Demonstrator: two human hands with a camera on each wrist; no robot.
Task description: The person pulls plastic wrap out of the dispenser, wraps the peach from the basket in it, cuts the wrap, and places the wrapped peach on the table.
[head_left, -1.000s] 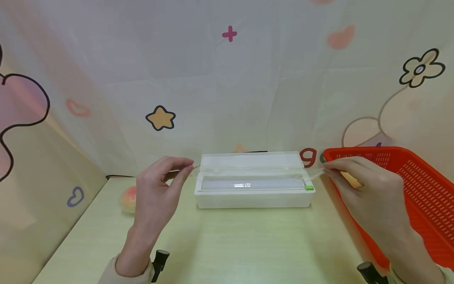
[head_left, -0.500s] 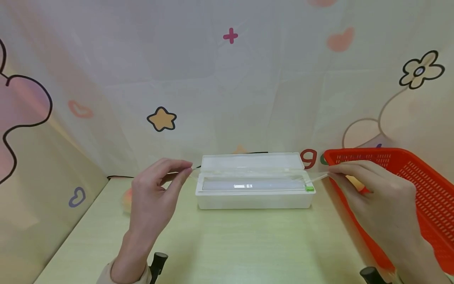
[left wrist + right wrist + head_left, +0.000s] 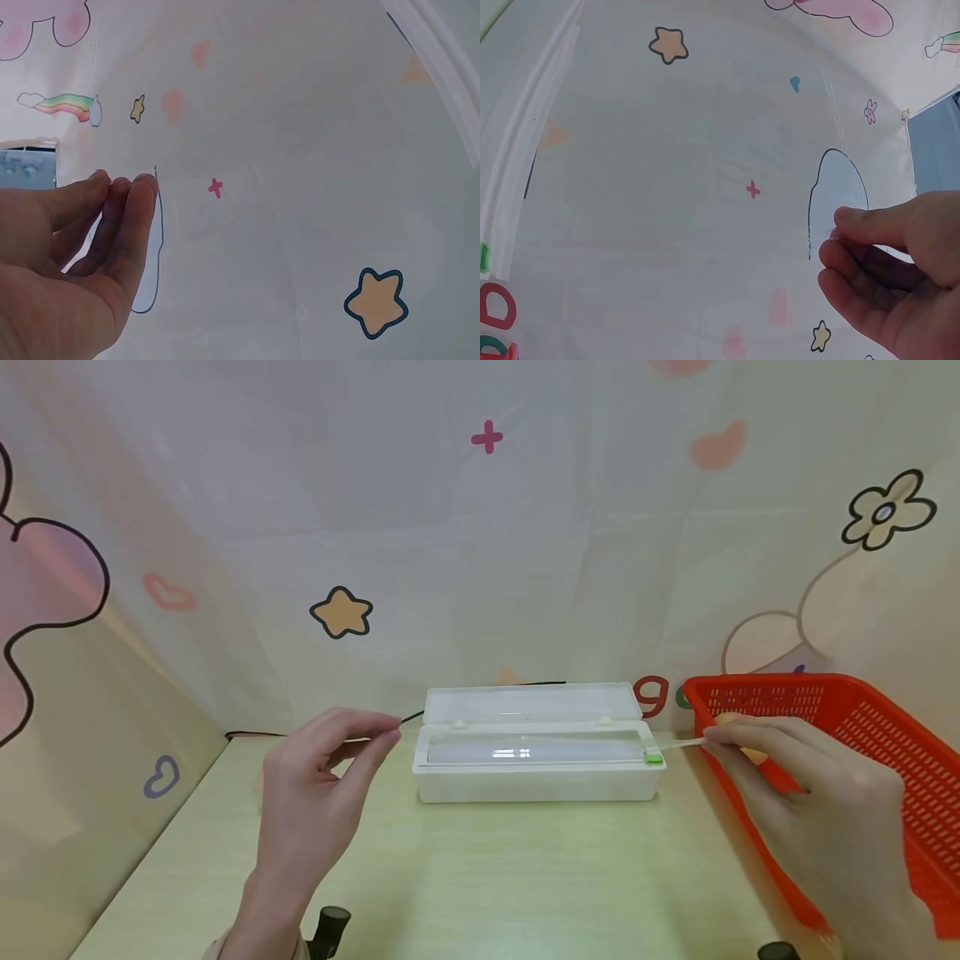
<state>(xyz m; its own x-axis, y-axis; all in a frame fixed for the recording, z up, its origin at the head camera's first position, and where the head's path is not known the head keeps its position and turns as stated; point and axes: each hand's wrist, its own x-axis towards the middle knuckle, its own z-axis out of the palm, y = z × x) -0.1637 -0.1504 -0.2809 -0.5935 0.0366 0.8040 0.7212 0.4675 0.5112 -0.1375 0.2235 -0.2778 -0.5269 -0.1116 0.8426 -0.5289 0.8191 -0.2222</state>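
Left wall: printed curtain (image 3: 90, 635) with cartoon outlines, a purple heart low down.

Left hand (image 3: 318, 781) is raised above the surface (image 3: 525, 877), just left of the white dispenser box (image 3: 534, 760). Its fingers (image 3: 378, 731) are pressed together at the tips, thumb against forefinger, pinching the corner of a clear film sheet (image 3: 838, 202). In the head view the film at that corner is nearly invisible; the left wrist view shows the fingertips (image 3: 135, 195) closed together with a thin edge of film rising from them. The hand is near the box but not touching it.

Centre: the dispenser box sits on the surface against the back curtain (image 3: 480, 527), lid (image 3: 528, 702) open and tilted back. The roll (image 3: 525, 750) lies lengthwise in the tray, and a small green slider (image 3: 653, 758) is at its right end. A dark cable (image 3: 408, 718) runs along the base of the curtain behind the box. The curtain carries a yellow star (image 3: 341, 612), a pink plus (image 3: 487, 437) and a red "9" (image 3: 651, 695).

Right hand (image 3: 810, 802) is beside the right end of the box, in front of the red basket (image 3: 885, 760). Its fingers (image 3: 720, 739) pinch the other corner of the film; a twisted strand runs from the fingertips to the green slider. The right wrist view confirms thumb and forefinger (image 3: 855, 225) clamped on the transparent sheet.

The basket stands tilted at the right edge of the surface, just beside the box, not touching it.
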